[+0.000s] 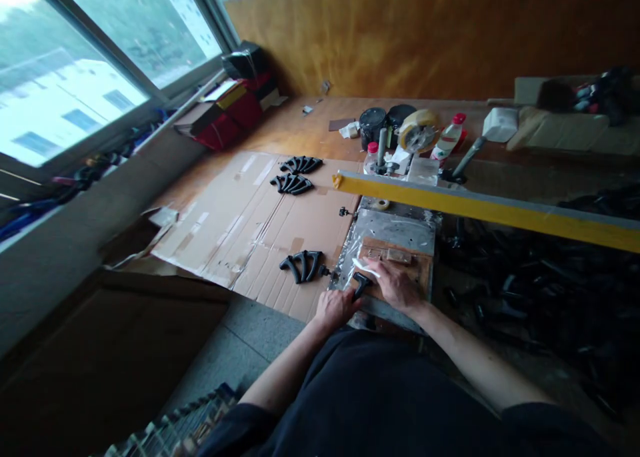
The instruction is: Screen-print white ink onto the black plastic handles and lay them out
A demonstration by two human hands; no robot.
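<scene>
My left hand (pixel 336 308) is closed around one end of a black curved plastic handle (pixel 361 284) at the near edge of a small metal-topped work block (pixel 395 227). The fingers of my right hand (pixel 395 282) lie on a wooden jig (pixel 400 257) on that block, pressing down beside the same handle; whether they grip it is unclear. A clear plastic sheet (pixel 353 254) covers the block's left side.
Flattened cardboard (pixel 250 224) holds three small piles of black handles (pixel 303 265), (pixel 291 184), (pixel 301 164). A yellow bar (pixel 480 207) crosses above the block. Cans, a tape roll (pixel 419 130) and bottles stand behind. A heap of black parts (pixel 540 277) lies on the right.
</scene>
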